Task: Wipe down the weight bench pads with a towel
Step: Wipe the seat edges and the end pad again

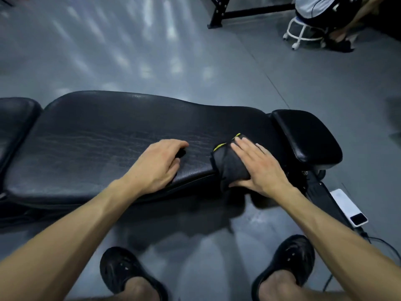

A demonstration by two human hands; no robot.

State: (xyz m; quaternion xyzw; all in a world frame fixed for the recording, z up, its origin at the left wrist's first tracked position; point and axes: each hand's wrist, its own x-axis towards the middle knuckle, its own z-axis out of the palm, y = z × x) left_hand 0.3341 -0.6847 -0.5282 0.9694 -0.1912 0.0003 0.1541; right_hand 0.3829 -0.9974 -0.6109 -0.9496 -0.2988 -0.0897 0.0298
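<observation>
A long black bench pad (112, 135), its cracked, worn surface lying flat, spans the middle of the frame. A smaller black pad (308, 135) sits just beside its right end. A folded dark towel (230, 164) with yellow-green trim lies on the long pad's right end, draped over its near edge.

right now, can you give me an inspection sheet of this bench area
surface: long black bench pad, creased and shiny, lying level; a small end pad at its right end and another pad at its left.
job's things: dark towel with yellow trim, folded, on the long pad's near right edge.
clutter: white phone-like device on the floor by the bench frame.
grip: right hand flat on the towel with fingers straight; left hand resting on the long pad, holding nothing.
cables: black cable on the floor at the right.
surroundings: grey floor, black rack base, white wheeled stool with a person seated.
</observation>
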